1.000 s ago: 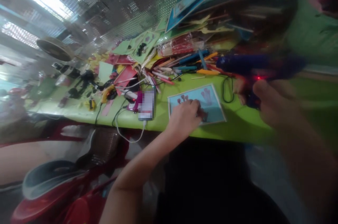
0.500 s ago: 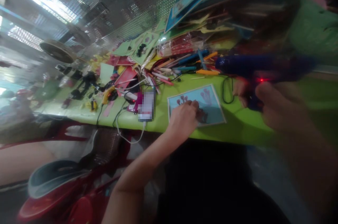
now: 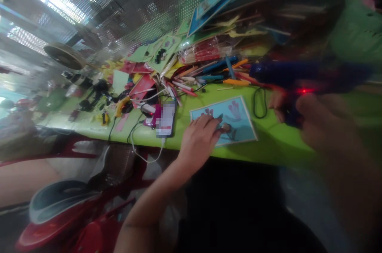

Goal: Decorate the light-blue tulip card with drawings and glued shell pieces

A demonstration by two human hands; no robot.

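A light blue card [image 3: 246, 119] with a pale border lies on the green table, with pinkish flower shapes [image 3: 234, 109] and a small brownish piece [image 3: 226, 127] on it. My left hand [image 3: 200, 135] rests over the card's left part, palm down, fingers apart and lying over the flower shapes there; part of the card is hidden beneath it. To the right of the card, my right hand [image 3: 310, 115] is wrapped round the handle of a dark blue glue gun [image 3: 276, 74], held above the table. A red light glows on the gun, whose outline is blurred.
Behind the card lie pens [image 3: 213, 78], coloured papers and a red plastic-wrapped bundle [image 3: 205, 51]. A phone [image 3: 166, 119] with a white cable [image 3: 137, 151] sits on the left. A black cord loop [image 3: 260, 104] lies near the gun. A red chair [image 3: 38, 233] stands at lower left.
My left hand has moved slightly left and its fingers have spread, uncovering the brownish piece on the card. My right hand and the glue gun have shifted slightly right.
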